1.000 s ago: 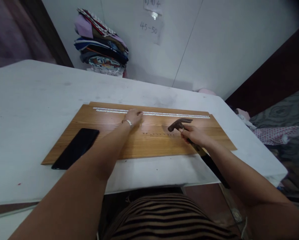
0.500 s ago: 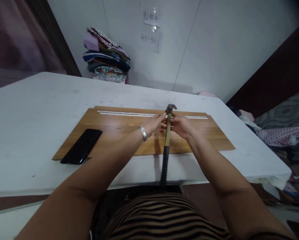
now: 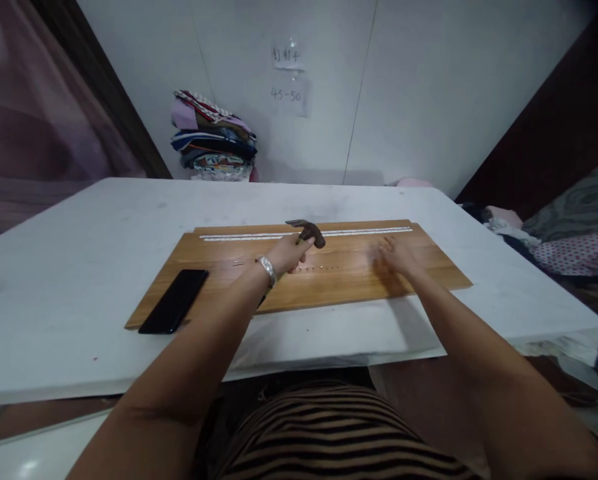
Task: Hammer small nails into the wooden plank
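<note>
Hammer [image 3: 309, 233] in your left hand [image 3: 289, 254], and you've got it high up, fingers clamped round the handle close under the head! Claw points left, striking face right, the handle mostly hidden by your forearm. From up here that head covers part of the two white strips [image 3: 369, 232] lying along the far side of the wooden board [image 3: 349, 290]. Your hands are well apart, and over to the right of the hammer your right hand [image 3: 395, 257] is out over the board, fingers loosely bent, blurred; can't tell whether they pinch anything. Between your hands, look, a row of tiny nail-like bits [image 3: 329, 268] on the wood. Just left of your left hand, a couple of thin slivers [image 3: 238, 263]; nearer you on that side, a dark phone [image 3: 175, 302] over the board's edge. Silvery bracelet [image 3: 267, 270] on your left wrist, white counter [image 3: 89, 287] under it all!
</note>
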### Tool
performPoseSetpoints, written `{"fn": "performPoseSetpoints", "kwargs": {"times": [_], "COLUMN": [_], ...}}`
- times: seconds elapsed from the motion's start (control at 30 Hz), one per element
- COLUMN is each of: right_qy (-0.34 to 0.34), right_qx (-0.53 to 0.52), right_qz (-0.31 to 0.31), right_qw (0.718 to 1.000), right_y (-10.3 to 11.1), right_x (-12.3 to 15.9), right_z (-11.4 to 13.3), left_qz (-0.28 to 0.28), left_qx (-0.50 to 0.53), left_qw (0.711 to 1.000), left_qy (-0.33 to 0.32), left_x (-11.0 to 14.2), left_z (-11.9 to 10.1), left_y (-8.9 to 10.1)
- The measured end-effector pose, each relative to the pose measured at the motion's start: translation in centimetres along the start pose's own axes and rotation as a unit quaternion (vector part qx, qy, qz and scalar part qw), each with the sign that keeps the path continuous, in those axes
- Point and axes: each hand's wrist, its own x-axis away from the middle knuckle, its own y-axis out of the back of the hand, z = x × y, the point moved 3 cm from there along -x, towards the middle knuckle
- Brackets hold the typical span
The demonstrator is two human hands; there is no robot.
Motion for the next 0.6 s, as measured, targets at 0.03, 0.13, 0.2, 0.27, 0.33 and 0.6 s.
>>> {"fn": "performPoseSetpoints", "kwargs": {"times": [0.03,0.13,0.2,0.27,0.33,0.6], "right_qy": [-0.043,-0.132,-0.148,-0.142,-0.138,-0.145], "right_qx": [0.037,0.125,0.154,0.163,0.167,0.182], "right_qz": [-0.023,-0.036,-0.03,-0.029,-0.034,-0.049], "right_qw": [0.998,0.983,0.976,0.976,0.976,0.971], "right_y": [0.1,-0.6,-1.3,-1.7,-1.9,-1.8], "right_x": [-0.1,0.2,0.6,0.7,0.7,0.7], "right_z": [-1.8,-5.1,-5.9,-6.0,-6.0,-5.7], "left_qz": [-0.003,-0.019,-0.037,-0.039,-0.031,-0.036], "left_qx": [-0.031,-0.131,-0.186,-0.218,-0.232,-0.265], "left_qw": [1.0,0.991,0.981,0.974,0.972,0.963], "left_qy": [-0.004,-0.026,-0.042,-0.042,-0.028,-0.035], "left_x": [0.1,0.4,0.7,0.9,1.1,1.0], "left_z": [0.2,0.6,0.9,1.1,1.3,0.6], "left_y": [-0.2,-1.0,-1.7,-2.3,-2.9,-4.4]}}
